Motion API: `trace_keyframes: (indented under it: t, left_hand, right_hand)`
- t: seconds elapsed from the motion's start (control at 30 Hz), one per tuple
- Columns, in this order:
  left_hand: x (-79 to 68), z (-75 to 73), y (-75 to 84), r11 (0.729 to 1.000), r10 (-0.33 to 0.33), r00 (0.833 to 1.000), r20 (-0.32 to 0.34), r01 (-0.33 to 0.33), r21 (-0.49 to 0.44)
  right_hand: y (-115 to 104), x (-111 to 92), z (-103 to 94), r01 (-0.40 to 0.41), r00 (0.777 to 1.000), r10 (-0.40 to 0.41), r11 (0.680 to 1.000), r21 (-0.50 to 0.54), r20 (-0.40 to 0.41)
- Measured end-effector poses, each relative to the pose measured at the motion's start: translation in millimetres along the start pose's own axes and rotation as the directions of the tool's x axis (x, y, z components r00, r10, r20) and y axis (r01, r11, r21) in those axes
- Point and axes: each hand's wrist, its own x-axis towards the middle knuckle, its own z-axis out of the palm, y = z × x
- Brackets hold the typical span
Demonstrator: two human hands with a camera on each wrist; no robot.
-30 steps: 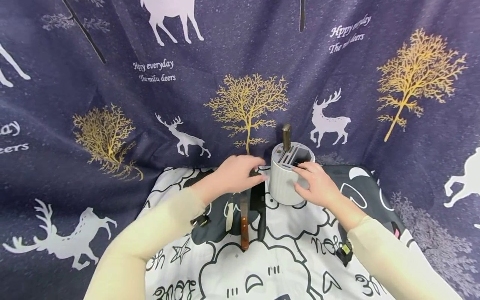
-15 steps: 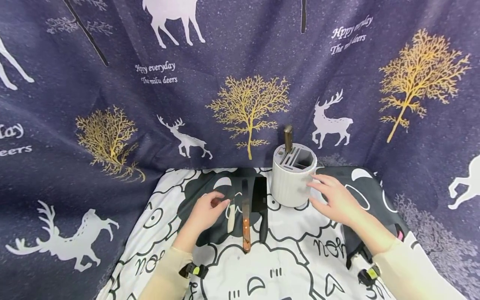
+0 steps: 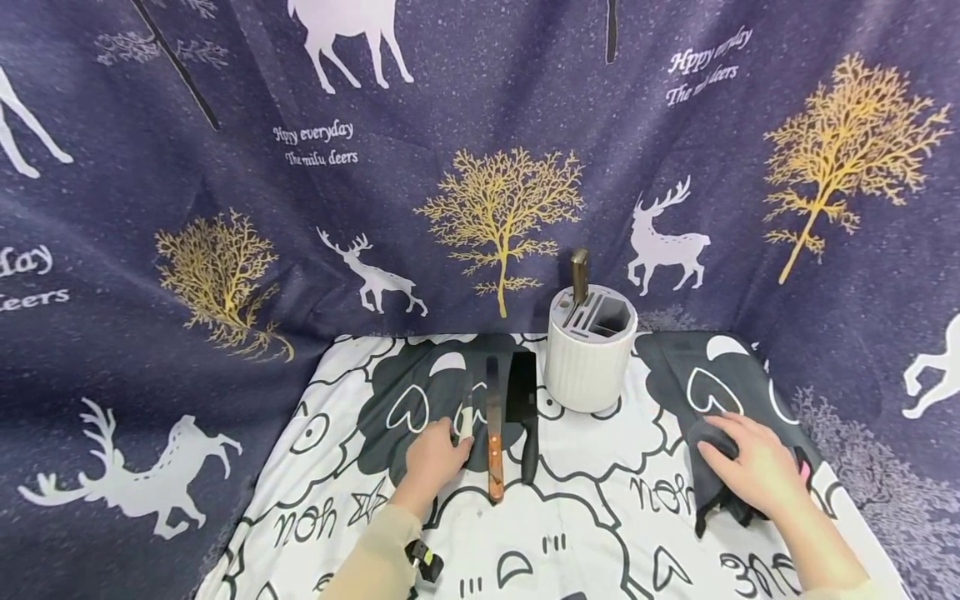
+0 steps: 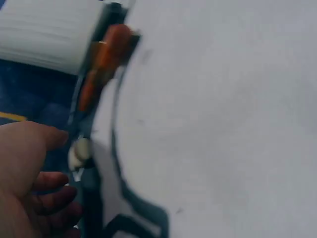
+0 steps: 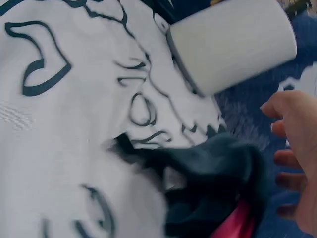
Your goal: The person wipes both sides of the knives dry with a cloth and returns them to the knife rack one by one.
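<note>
The left hand [image 3: 435,457], thumb and fingers parted, is at the handle of a white-handled knife [image 3: 467,422]; contact is unclear. Next lie a wooden-handled knife [image 3: 495,454] and a black cleaver [image 3: 522,387]. A white knife holder [image 3: 588,371] stands upright beyond, with one brown handle [image 3: 580,279] protruding. Rightmost, the right hand [image 3: 757,462] is empty, its fingers relaxed.

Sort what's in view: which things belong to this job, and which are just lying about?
Likely in the job:
left hand, at the white-handled knife
wooden-handled knife
black cleaver
white knife holder, with a brown-handled knife in it

Apparently just about:
dark bunched cloth, near the right hand
patterned tablecloth
deer-print curtain
</note>
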Motion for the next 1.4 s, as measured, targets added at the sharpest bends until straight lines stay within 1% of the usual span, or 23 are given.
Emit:
trace_keyframes:
  t: [0.1, 0.2, 0.27, 0.37, 0.43, 0.53, 0.63, 0.73, 0.8, 0.9, 1.0, 1.1, 1.17, 1.23, 1.4]
  left_hand:
    - [6.4, 9.8, 3.8, 1.0, -0.001, 1.0, 0.003, 0.001, 0.003]
    - [12.6, 15.0, 3.0, 1.0, 0.004, 1.0, -0.011, -0.004, 0.0]
    - [16.1, 14.7, 1.7, 1.0, 0.004, 1.0, -0.001, -0.004, -0.012]
    - [19.5, 14.1, 0.4, 0.999, 0.004, 0.999, 0.039, -0.003, -0.032]
    - [20.2, 13.3, 0.2, 0.999, 0.0, 0.997, 0.077, 0.004, -0.045]
    - [20.1, 11.4, -0.1, 0.998, -0.008, 0.993, 0.117, 0.016, -0.067]
    - [20.7, 8.4, -0.1, 0.997, -0.019, 0.989, 0.145, 0.03, -0.075]
    - [22.1, 5.6, -0.8, 0.995, -0.027, 0.986, 0.164, 0.042, -0.089]
    - [23.7, 4.7, -1.6, 0.995, -0.021, 0.984, 0.175, 0.037, -0.092]
    - [27.5, 3.3, -2.8, 0.99, -0.007, 0.98, 0.197, 0.034, -0.134]
    - [31.7, 1.0, -4.9, 0.978, -0.007, 0.968, 0.249, 0.058, -0.199]
    - [35.0, -1.9, -7.8, 0.961, -0.018, 0.949, 0.314, 0.103, -0.258]
    - [36.2, -5.0, -9.7, 0.951, -0.024, 0.936, 0.35, 0.128, -0.28]
    - [36.4, -8.4, -11.1, 0.941, -0.024, 0.926, 0.378, 0.149, -0.305]
    - [36.5, -15.2, -13.1, 0.92, 0.004, 0.91, 0.415, 0.159, -0.357]
  right_hand:
    - [11.3, -12.1, 9.1, -0.094, 0.995, 0.094, 0.996, 0.002, 0.021]
    - [20.1, -18.0, 22.3, -0.131, 0.991, 0.131, 0.991, 0.015, 0.022]
    - [24.9, -19.2, 31.5, -0.134, 0.991, 0.134, 0.991, 0.021, 0.013]
    - [29.4, -20.9, 42.7, -0.135, 0.991, 0.135, 0.991, 0.008, -0.009]
    - [29.9, -22.9, 49.4, -0.146, 0.989, 0.146, 0.989, -0.014, -0.005]
    - [27.9, -26.1, 58.2, -0.183, 0.983, 0.185, 0.982, -0.046, 0.024]
    - [25.6, -26.5, 64.8, -0.225, 0.973, 0.227, 0.973, -0.053, 0.037]
    - [24.5, -26.0, 70.3, -0.256, 0.966, 0.257, 0.966, -0.048, 0.029]
    - [24.5, -25.7, 72.7, -0.269, 0.962, 0.27, 0.962, -0.047, 0.027]
    - [23.8, -26.1, 74.9, -0.292, 0.956, 0.293, 0.955, -0.049, 0.017]
    - [21.9, -25.9, 75.7, -0.31, 0.951, 0.31, 0.949, -0.049, 0.001]
    - [20.2, -25.3, 76.0, -0.324, 0.946, 0.324, 0.945, -0.047, -0.006]
    - [19.5, -25.2, 76.9, -0.331, 0.944, 0.331, 0.942, -0.05, -0.006]
    - [19.4, -25.2, 78.1, -0.336, 0.942, 0.336, 0.94, -0.054, -0.005]
    - [19.2, -25.9, 80.7, -0.339, 0.941, 0.339, 0.938, -0.064, -0.023]
